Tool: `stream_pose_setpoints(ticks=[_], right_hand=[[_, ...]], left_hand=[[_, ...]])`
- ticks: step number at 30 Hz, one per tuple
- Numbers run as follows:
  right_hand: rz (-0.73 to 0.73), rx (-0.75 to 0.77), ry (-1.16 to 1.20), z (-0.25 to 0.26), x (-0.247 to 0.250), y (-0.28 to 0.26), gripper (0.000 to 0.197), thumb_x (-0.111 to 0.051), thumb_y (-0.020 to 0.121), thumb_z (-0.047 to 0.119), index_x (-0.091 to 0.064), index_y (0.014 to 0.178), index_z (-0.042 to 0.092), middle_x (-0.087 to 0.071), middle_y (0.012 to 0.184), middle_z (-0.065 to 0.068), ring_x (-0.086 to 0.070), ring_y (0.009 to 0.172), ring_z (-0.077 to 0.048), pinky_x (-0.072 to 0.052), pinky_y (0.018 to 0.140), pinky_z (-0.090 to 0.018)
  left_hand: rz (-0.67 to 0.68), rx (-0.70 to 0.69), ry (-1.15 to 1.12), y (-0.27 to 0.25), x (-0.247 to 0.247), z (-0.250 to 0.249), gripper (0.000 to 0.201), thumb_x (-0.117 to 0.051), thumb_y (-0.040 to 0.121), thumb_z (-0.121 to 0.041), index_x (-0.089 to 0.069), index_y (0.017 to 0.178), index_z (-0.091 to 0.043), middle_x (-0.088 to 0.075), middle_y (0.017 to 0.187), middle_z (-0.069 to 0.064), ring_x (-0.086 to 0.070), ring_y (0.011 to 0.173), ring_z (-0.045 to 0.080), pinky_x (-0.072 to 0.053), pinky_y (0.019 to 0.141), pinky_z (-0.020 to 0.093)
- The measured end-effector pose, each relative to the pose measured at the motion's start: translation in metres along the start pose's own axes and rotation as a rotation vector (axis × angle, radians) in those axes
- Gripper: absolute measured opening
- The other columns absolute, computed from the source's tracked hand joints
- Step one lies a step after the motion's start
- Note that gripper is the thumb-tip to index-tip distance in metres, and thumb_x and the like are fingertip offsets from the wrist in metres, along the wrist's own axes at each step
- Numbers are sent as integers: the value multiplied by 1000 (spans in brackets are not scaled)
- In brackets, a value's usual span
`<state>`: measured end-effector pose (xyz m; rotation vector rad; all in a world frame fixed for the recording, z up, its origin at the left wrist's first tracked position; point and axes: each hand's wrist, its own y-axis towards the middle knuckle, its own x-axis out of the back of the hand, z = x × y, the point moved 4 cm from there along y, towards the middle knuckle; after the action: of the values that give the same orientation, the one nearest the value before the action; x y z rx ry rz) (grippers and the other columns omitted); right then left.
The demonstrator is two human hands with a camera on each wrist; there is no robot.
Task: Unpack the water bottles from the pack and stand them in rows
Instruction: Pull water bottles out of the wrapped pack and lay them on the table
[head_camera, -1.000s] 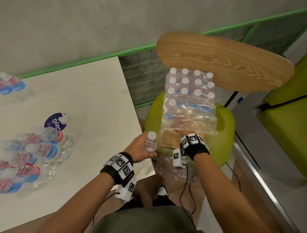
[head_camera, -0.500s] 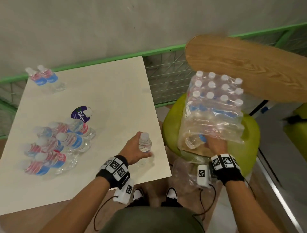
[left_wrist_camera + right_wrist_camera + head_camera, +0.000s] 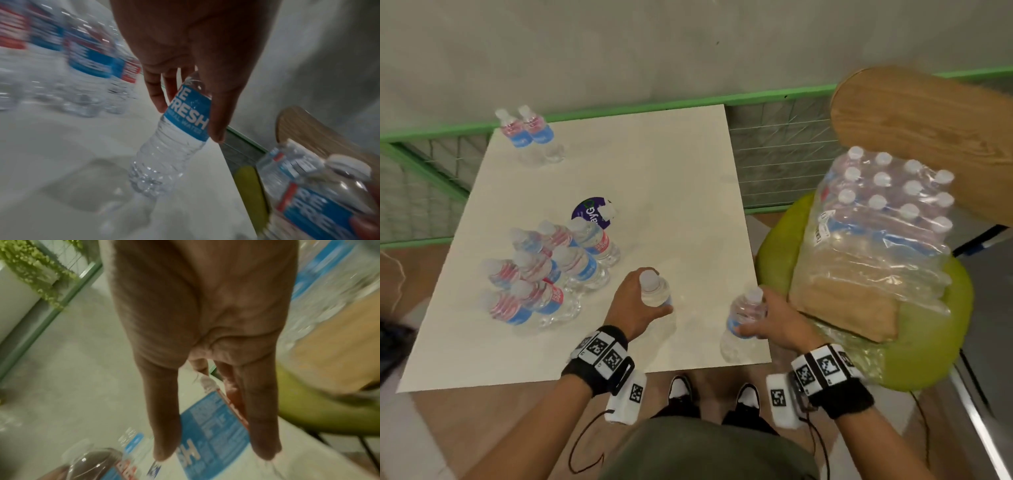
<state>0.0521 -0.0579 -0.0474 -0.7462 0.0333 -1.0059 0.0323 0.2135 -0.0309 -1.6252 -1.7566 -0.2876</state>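
Note:
My left hand (image 3: 640,305) grips a clear water bottle (image 3: 654,289) by its blue label (image 3: 188,113), upright over the white table (image 3: 654,178). At the table's front right corner my right hand (image 3: 770,318) grips a second bottle (image 3: 743,317), tilted; its blue label (image 3: 213,426) shows between the fingers in the right wrist view. The plastic-wrapped pack (image 3: 887,219) of bottles sits on a green stool (image 3: 928,342) to the right, torn open at its near end. A cluster of several bottles (image 3: 551,270) stands on the table's left. Two more bottles (image 3: 527,132) stand at the far left corner.
A purple round label (image 3: 592,212) lies on the table behind the cluster. A wooden chair back (image 3: 928,137) rises behind the pack. A green-framed mesh rail (image 3: 774,154) runs along the grey wall. My feet (image 3: 715,394) stand under the table's front edge.
My right hand has drawn a bottle out of the pack and brought it left to the table corner. My left hand has carried its bottle further over the table. The view swung left.

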Motion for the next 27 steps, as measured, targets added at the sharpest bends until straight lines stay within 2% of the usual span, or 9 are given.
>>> stream_pose_setpoints(ticks=[2, 4, 6, 8, 12, 17, 20, 24, 27], right_hand=[[19, 73, -38, 25, -26, 16, 69, -85, 59, 28, -44, 115, 26, -64, 108, 1, -63, 100, -21, -53, 88, -39], [33, 138, -84, 53, -51, 31, 68, -84, 62, 26, -43, 116, 26, -63, 110, 0, -61, 100, -21, -50, 85, -33], [51, 194, -97, 78, -74, 47, 67, -82, 65, 21, -43, 120, 23, -62, 114, -1, -59, 100, -20, -45, 79, -27], [54, 224, -115, 100, -94, 64, 68, -80, 68, 19, -41, 124, 21, -60, 116, -2, -56, 98, -19, -40, 78, -25], [47, 251, -126, 131, -126, 96, 69, -78, 71, 16, -39, 128, 19, -58, 115, -6, -55, 101, -23, -38, 80, -25], [-5, 264, -140, 160, -150, 122, 69, -76, 74, 15, -37, 131, 16, -58, 122, -10, -56, 109, -28, -39, 81, -25], [-11, 293, -163, 173, -159, 131, 67, -77, 73, 11, -39, 129, 12, -59, 120, -11, -57, 108, -28, -43, 82, -27], [-32, 317, -201, 182, -172, 136, 68, -78, 69, 9, -43, 128, 11, -55, 120, -16, -56, 108, -31, -45, 87, -34], [-39, 300, -195, 180, -181, 137, 69, -78, 69, 11, -42, 127, 16, -49, 119, -16, -55, 106, -31, -47, 91, -36]], left_hand=[[-98, 53, -37, -8, 17, 18, 72, -89, 49, -27, -53, 111, -28, -50, 117, 6, -52, 100, 17, -46, 94, 31], [-168, 122, -33, -16, 32, 32, 74, -86, 57, -16, -50, 121, -23, -37, 118, 4, -38, 101, 14, -34, 96, 24], [-210, 150, -21, -22, 45, 43, 75, -84, 61, -10, -48, 126, -20, -31, 115, 4, -32, 100, 12, -29, 95, 21], [-248, 168, -24, -24, 57, 56, 76, -83, 61, -9, -47, 127, -20, -33, 119, 8, -31, 100, 12, -29, 95, 22], [-300, 217, -62, -23, 73, 75, 77, -83, 61, -8, -46, 127, -20, -34, 123, 13, -32, 99, 14, -32, 97, 26], [-305, 228, -131, -19, 80, 86, 78, -84, 61, -7, -45, 127, -21, -29, 115, 4, -37, 101, 18, -35, 104, 32], [-286, 196, -152, -18, 82, 87, 76, -80, 66, -11, -41, 130, -23, -31, 119, 3, -40, 107, 20, -36, 106, 36], [-294, 133, -49, -21, 90, 86, 65, -74, 74, -22, -40, 130, -23, -37, 131, 5, -38, 123, 23, -40, 101, 42], [-331, 101, 26, -20, 96, 83, 61, -75, 73, -21, -46, 126, -18, -38, 127, 6, -37, 122, 25, -42, 97, 39]])
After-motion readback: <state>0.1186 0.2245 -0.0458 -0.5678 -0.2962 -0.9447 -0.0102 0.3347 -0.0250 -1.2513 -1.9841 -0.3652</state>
